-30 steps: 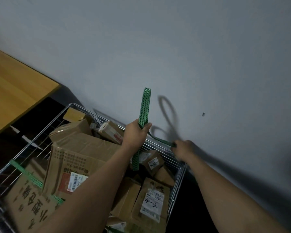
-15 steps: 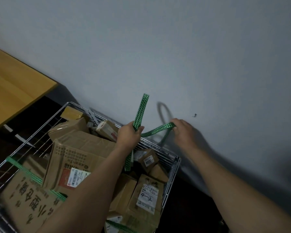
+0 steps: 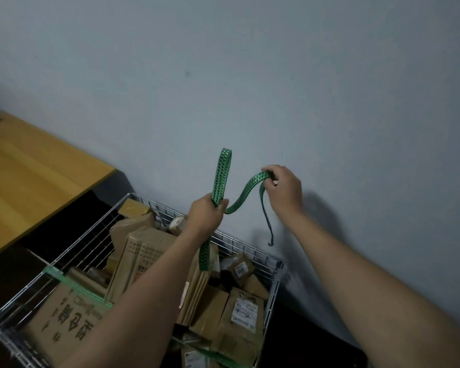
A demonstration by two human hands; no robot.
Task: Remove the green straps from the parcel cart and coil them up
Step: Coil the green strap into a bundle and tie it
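A green perforated strap (image 3: 221, 176) is held up above the wire parcel cart (image 3: 274, 272). My left hand (image 3: 203, 216) is closed around it, with one folded loop standing up and one end hanging down over the parcels. My right hand (image 3: 283, 188) pinches the same strap further along, raised to the right by the wall; a thin tail with a hook dangles below it. A second green strap (image 3: 75, 286) stretches across the cart's left part over a big carton. A third green strap (image 3: 215, 357) lies at the cart's near edge.
Cardboard parcels (image 3: 144, 251) fill the cart. A wooden tabletop (image 3: 32, 179) stands to the left. A grey wall (image 3: 303, 88) rises right behind the cart. Dark floor shows on both sides.
My right hand has lifted the strap's end from the cart's far rim up and to the right, and the hooked tail now hangs free. My left hand has kept its grip.
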